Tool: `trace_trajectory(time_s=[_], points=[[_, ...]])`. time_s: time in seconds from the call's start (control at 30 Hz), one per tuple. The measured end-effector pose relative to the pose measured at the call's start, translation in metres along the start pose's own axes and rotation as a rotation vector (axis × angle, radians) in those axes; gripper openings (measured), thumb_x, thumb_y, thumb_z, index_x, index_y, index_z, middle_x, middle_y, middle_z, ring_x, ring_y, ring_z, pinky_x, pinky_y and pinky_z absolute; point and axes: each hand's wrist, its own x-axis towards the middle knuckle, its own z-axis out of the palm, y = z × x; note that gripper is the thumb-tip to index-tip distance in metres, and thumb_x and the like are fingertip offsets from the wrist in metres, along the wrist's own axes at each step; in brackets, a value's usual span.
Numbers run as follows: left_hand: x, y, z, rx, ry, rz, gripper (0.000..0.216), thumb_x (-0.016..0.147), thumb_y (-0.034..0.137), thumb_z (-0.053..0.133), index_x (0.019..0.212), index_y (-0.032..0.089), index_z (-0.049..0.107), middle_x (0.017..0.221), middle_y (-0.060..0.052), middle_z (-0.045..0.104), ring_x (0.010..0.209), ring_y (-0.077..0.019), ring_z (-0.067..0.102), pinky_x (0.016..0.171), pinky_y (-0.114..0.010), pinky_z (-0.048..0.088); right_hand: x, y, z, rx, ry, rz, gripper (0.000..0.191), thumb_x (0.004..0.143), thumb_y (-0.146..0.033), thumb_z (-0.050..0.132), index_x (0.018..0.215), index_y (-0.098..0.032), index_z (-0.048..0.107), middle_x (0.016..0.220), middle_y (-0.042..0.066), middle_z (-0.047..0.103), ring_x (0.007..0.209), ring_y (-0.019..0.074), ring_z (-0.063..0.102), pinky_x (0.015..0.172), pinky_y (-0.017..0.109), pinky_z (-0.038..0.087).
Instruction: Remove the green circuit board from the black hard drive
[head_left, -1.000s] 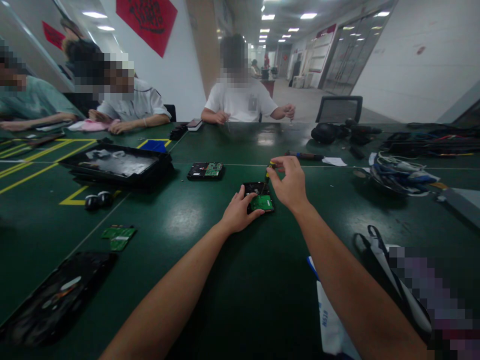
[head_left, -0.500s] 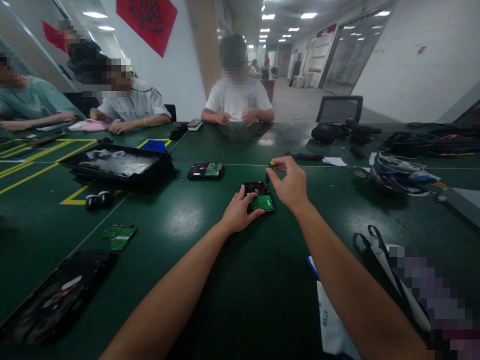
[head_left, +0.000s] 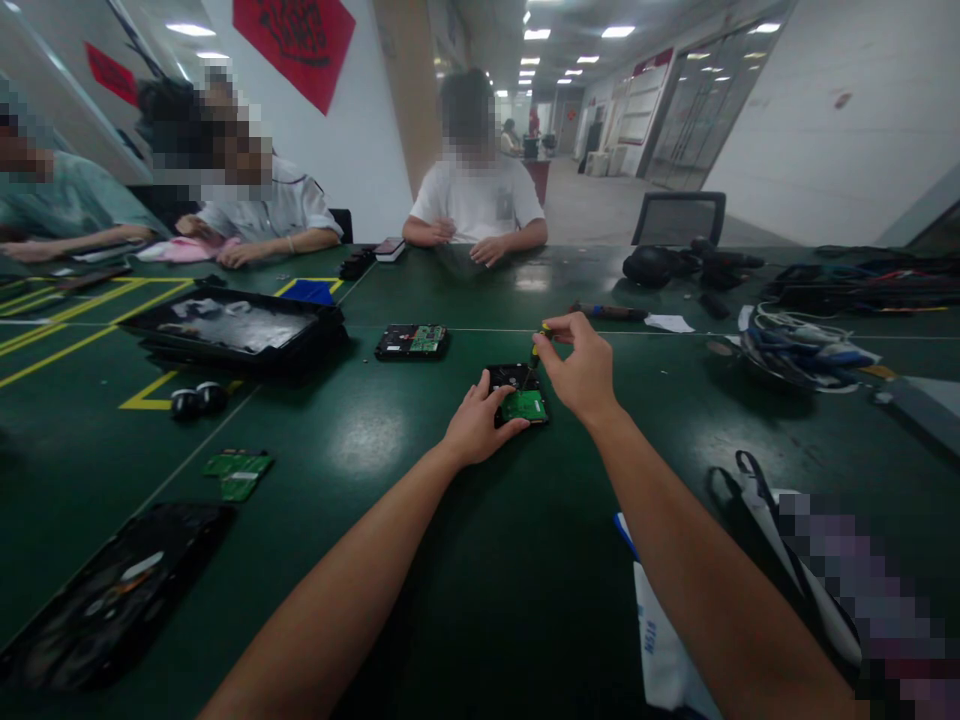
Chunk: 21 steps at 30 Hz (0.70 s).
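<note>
Working at the dark green table (head_left: 375,440), we have one hard drive (head_left: 504,378) lying flat near its middle, underside up. Its green circuit board (head_left: 523,405) is exposed at the near right part of the case. A second hard drive (head_left: 412,341) lies well apart to the left and farther away, beside a black tray (head_left: 232,325).

Our left hand (head_left: 474,428) rests on the near left corner of the drive. The fingers lie over the case and the thumb runs along the near edge, touching it but not closed round it. Our right hand (head_left: 583,375) hovers above and to the right of the drive, clear of the case. Its thumb and fingertips pinch the top of a screwdriver (head_left: 535,350).

The screwdriver's long axis runs nearly upright. The handle leans slightly toward the right hand, and the shaft points down at the drive just beyond the green board. We cannot tell whether the tip is seated. The left hand is the nearer to the drive; the right meets it only through the tool.
</note>
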Motion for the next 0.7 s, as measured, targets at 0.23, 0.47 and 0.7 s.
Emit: trace_trajectory(time_s=[0.23,0.47,0.7], points=[[-0.0001,0.0001,0.0006,0.007,0.011,0.012,0.071,0.09,0.065,0.064,0.148,0.025,0.053,0.171,-0.018,0.022,0.155,-0.0393,0.03,0.121,-0.053,0.036,0.0004,-0.0015,-0.0016,-0.031,-0.003,-0.045,0.018,0.091,-0.027,0.063,0.109,-0.024,0.064,0.109,0.009,0.071,0.098,0.0252,0.069,0.091,0.046,0.058],[0.0001,-0.0003,0.001,0.005,0.004,0.01,0.07,0.09,0.064,0.066,0.147,0.025,0.053,0.171,-0.017,0.022,0.156,-0.0387,0.028,0.122,-0.054,0.035,0.0006,-0.0021,-0.0017,-0.024,-0.014,-0.036,0.018,0.091,-0.028,0.064,0.109,-0.024,0.066,0.107,0.008,0.071,0.098,0.0251,0.068,0.092,0.046,0.057],[-0.0002,0.0005,0.0,0.007,0.006,0.013,0.071,0.09,0.065,0.065,0.148,0.025,0.053,0.171,-0.018,0.022,0.156,-0.0392,0.029,0.122,-0.053,0.035,0.0006,-0.0011,-0.0016,-0.048,0.001,-0.047,0.022,0.088,-0.024,0.065,0.11,-0.023,0.065,0.112,0.01,0.07,0.099,0.0257,0.068,0.091,0.046,0.057]])
